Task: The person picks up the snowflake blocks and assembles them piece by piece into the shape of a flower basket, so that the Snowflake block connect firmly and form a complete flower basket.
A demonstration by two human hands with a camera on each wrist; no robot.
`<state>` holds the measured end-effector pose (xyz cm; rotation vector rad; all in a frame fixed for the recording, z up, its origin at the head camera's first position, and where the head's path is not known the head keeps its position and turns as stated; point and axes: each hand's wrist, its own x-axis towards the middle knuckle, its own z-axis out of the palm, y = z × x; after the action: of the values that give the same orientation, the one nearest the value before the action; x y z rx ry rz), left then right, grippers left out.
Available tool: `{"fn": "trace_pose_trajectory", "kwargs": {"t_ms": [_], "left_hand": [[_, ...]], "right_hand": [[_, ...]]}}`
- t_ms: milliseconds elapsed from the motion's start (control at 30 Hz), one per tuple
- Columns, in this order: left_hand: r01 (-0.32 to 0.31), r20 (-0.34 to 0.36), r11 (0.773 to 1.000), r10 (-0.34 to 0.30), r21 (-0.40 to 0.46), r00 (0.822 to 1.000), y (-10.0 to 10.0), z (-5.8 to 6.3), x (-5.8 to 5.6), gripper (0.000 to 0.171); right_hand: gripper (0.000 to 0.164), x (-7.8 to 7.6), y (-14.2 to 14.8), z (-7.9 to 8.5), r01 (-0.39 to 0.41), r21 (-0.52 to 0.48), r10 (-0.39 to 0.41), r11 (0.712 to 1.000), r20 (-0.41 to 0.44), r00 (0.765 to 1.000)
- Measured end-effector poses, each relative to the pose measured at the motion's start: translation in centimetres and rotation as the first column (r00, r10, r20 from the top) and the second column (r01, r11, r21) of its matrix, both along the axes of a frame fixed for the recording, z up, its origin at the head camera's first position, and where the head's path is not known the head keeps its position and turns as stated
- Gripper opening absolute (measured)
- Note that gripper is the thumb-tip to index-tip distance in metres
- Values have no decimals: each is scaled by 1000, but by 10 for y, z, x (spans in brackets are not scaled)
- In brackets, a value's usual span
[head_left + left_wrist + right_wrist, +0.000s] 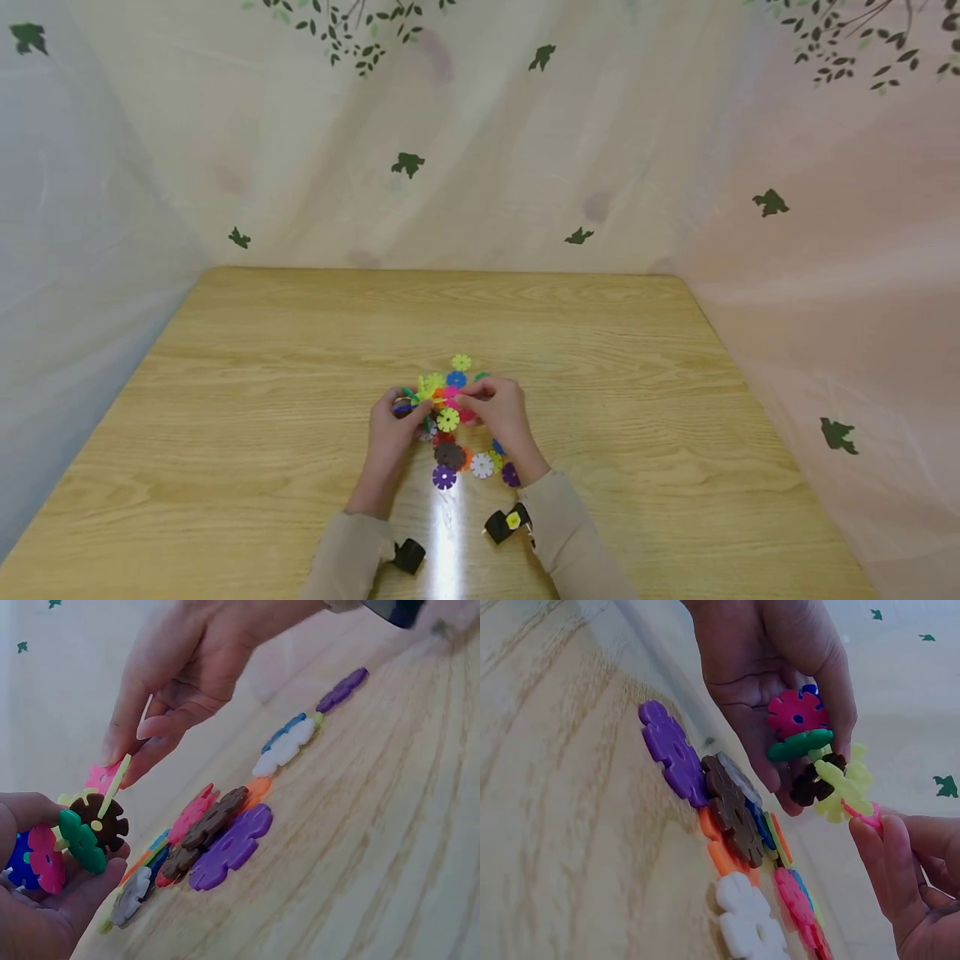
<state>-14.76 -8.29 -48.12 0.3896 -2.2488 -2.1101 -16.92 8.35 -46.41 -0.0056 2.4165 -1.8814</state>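
Observation:
My left hand (392, 429) holds a joined cluster of slotted plastic flower discs over the table. In the left wrist view, a green disc (82, 841), a brown disc (111, 825) and a pink disc (46, 859) belong to this cluster, and a blue one lies deeper in the palm. Between thumb and fingertips, my right hand (501, 412) pinches another pink disc (865, 817). It touches the yellow discs (844, 784) at the cluster's end; whether their slots are locked together I cannot tell.
Loose flower discs lie on the wooden table (637, 350) below the hands, among them a purple disc (444, 477), a brown disc (450, 455) and a white disc (482, 465). Beyond the hands lies a yellow disc (461, 362). A patterned curtain (480, 125) hangs behind the table.

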Motion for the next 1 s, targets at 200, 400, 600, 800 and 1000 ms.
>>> {"fn": "trace_pose_trajectory", "kwargs": {"t_ms": [200,400,600,800,1000], "left_hand": [[15,14,999,-14,-43,1000,0,2,1,34],[-37,2,993,37,112,999,2,1,0,46],[-163,24,946,162,280,986,1,3,-2,39],[-192,40,934,189,303,981,-7,5,-3,42],[-199,62,932,189,302,980,-11,6,-4,44]], "right_hand": [[14,1,-3,1,26,-15,-26,1000,14,1000],[18,3,-8,1,66,-102,-62,993,44,997],[21,4,-10,2,-51,-258,96,965,167,981],[19,-2,-5,-3,-146,149,140,978,50,989],[30,-5,-17,2,-210,641,267,739,7,964]]}}
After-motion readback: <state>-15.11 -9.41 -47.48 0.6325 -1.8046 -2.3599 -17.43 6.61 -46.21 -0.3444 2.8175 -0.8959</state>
